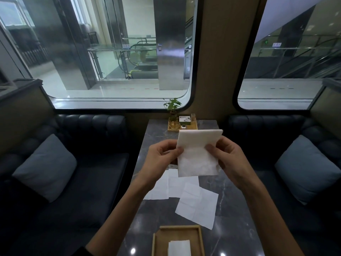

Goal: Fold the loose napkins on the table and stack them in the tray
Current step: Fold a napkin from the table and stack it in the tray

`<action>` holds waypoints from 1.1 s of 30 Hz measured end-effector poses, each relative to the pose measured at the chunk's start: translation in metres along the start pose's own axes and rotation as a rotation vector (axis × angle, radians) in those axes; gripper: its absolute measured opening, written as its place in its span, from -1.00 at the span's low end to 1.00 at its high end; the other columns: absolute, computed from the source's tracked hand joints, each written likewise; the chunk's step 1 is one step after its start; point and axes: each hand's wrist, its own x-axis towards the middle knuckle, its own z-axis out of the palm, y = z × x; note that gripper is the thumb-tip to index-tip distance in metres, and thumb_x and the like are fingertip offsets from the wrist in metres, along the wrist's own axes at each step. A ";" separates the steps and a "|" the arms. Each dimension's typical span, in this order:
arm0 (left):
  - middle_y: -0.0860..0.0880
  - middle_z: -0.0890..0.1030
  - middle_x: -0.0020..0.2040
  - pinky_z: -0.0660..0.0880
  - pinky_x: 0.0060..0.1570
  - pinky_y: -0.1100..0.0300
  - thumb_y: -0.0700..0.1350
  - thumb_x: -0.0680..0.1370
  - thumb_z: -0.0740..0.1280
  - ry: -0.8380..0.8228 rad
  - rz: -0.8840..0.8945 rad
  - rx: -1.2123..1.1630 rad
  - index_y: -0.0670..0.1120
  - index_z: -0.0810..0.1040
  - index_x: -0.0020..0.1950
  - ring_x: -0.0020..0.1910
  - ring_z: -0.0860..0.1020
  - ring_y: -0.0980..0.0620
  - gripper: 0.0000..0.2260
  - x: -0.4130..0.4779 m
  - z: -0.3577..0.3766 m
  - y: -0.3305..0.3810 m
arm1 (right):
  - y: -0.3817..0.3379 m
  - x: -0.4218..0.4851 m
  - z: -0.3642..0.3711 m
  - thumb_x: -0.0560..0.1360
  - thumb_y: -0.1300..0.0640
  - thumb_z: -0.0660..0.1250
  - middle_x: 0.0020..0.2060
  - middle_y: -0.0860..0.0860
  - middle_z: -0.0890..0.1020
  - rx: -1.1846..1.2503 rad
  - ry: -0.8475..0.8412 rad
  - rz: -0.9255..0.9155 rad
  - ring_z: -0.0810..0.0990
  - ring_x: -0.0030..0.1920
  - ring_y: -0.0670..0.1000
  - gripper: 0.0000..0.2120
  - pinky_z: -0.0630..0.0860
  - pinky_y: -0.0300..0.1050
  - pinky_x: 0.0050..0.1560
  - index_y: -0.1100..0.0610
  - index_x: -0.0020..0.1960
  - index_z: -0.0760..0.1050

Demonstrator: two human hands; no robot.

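A white napkin (198, 154) is pinched at its side edges by the left hand (162, 157) and right hand (227, 154), held above the grey marble table (230, 209). Loose napkins (186, 193) are spread below it, and a folded one is seen in the wooden tray (177, 235) at the near edge. Dark booth sofas (88, 163) and rounded windows (118, 52) are seen around the table.

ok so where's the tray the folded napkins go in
In the head view the wooden tray sits at the near end of the table, bottom centre, with a folded napkin inside and the loose napkins just beyond it.
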 end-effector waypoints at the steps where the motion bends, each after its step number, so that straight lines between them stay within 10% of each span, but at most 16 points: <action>1: -0.01 0.70 0.03 0.65 -0.11 0.20 -0.22 0.58 0.35 0.010 0.009 -0.015 -0.02 0.66 0.06 0.03 0.68 0.01 -0.85 0.000 0.000 0.000 | -0.001 -0.001 0.000 0.54 0.26 0.33 -0.03 -0.06 0.73 -0.013 -0.001 -0.020 0.70 -0.01 -0.04 -0.79 0.66 -0.16 -0.07 0.03 0.10 0.60; 12: -0.13 0.66 0.12 0.63 -0.08 0.16 -0.17 0.66 0.19 -0.064 -0.204 -0.428 -0.12 0.59 0.21 0.07 0.65 -0.07 -0.78 -0.002 0.002 0.011 | 0.004 0.002 -0.010 0.63 0.30 0.17 -0.18 -0.12 0.60 -0.203 0.032 -0.196 0.53 -0.10 0.07 -0.61 0.41 -0.04 -0.23 -0.01 -0.22 0.61; 20: -0.03 0.67 0.10 0.64 -0.06 0.23 -0.21 0.57 0.37 0.020 -0.089 -0.122 -0.10 0.62 0.16 0.07 0.66 0.02 -0.82 -0.005 0.004 0.008 | 0.004 0.003 -0.014 0.57 0.34 0.14 -0.23 -0.07 0.60 -0.183 -0.048 -0.168 0.53 -0.22 -0.06 -0.58 0.42 -0.29 -0.33 0.02 -0.29 0.62; 27: -0.02 0.63 0.15 0.63 -0.08 0.31 -0.28 0.53 0.41 0.027 -0.073 0.069 -0.10 0.58 0.20 0.10 0.62 0.05 -0.74 -0.003 0.006 -0.004 | 0.017 0.002 -0.008 0.59 0.21 0.29 -0.01 -0.13 0.63 -0.273 0.011 -0.045 0.60 0.02 -0.06 -0.82 0.60 -0.23 -0.14 -0.01 0.08 0.60; 33: -0.08 0.68 0.03 0.63 -0.10 0.18 -0.10 0.58 0.38 -0.212 -0.225 0.202 -0.09 0.60 0.19 -0.03 0.67 0.01 -0.79 -0.005 0.003 -0.038 | 0.025 -0.001 -0.003 0.60 0.23 0.27 -0.01 -0.01 0.58 -0.519 -0.202 -0.094 0.58 -0.05 -0.09 -0.59 0.56 -0.24 -0.03 -0.12 0.36 0.47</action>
